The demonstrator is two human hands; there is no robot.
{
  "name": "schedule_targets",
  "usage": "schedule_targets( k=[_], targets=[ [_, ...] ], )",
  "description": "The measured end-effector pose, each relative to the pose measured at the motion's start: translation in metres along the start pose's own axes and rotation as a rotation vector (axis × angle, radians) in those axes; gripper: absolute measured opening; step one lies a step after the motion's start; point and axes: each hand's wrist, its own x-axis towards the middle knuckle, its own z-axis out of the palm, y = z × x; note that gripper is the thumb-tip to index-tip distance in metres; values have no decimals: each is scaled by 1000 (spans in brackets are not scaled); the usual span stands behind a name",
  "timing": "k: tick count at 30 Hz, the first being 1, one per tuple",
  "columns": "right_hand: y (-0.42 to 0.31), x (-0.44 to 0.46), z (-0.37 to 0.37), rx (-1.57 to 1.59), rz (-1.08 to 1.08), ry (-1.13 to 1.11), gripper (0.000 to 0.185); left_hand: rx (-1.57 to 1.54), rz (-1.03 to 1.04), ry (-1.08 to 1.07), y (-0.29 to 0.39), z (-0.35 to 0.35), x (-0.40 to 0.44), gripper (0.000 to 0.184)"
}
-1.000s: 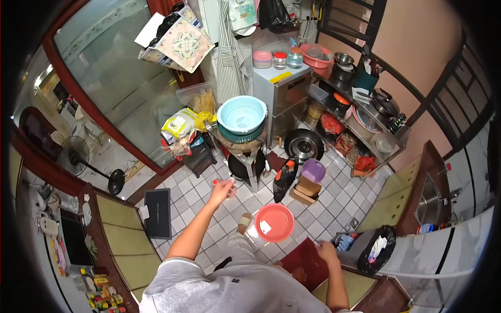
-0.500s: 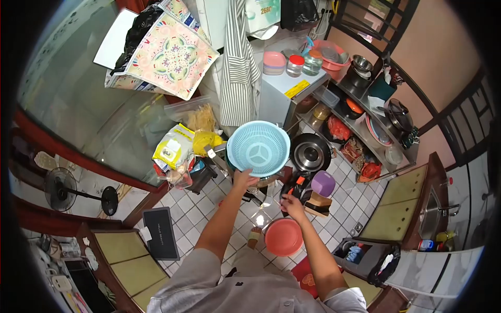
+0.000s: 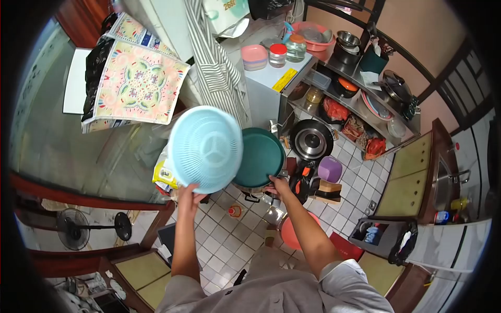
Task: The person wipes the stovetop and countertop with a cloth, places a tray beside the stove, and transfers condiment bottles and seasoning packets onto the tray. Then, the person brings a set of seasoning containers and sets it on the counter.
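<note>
My left hand [image 3: 188, 198] is closed on the near rim of a light blue plastic colander [image 3: 206, 148], which is tilted and held up to the left. Beside it, my right hand [image 3: 278, 187] pinches the near rim of a dark green round basin [image 3: 260, 157]. The colander's right edge overlaps the basin's left side in the view. What supports the basin underneath is mostly hidden, though a metal rim and a dark handle show below it.
A black pan [image 3: 311, 141], a purple bowl [image 3: 330, 168] and a knife block [image 3: 327, 192] stand to the right. The pink basin [image 3: 300, 229] is on the tiled floor near my feet. Metal shelves [image 3: 365, 117] with cookware line the back right. A patterned bag [image 3: 141, 81] is at upper left.
The blue colander has moved left and tilted in my left hand, uncovering the green basin. My right hand has come up from near the knife block to the basin's rim. The view has shifted.
</note>
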Motion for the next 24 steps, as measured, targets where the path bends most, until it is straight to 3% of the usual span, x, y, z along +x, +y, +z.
schedule_targets(
  k=[6, 11, 17, 24],
  targets=[
    [-7, -2, 8, -120, -198, 217, 35, 60, 53, 33, 10, -44, -24, 45],
    [-9, -32, -30, -144, -197, 212, 38, -11, -18, 21, -28, -49, -18, 44],
    [-9, -52, -63, 67, -182, 176, 27, -95, -60, -15, -51, -32, 10, 44],
    [-15, -165, -165, 152, -295, 255, 12, -30, -63, -114, -93, 16, 50, 49]
  ],
)
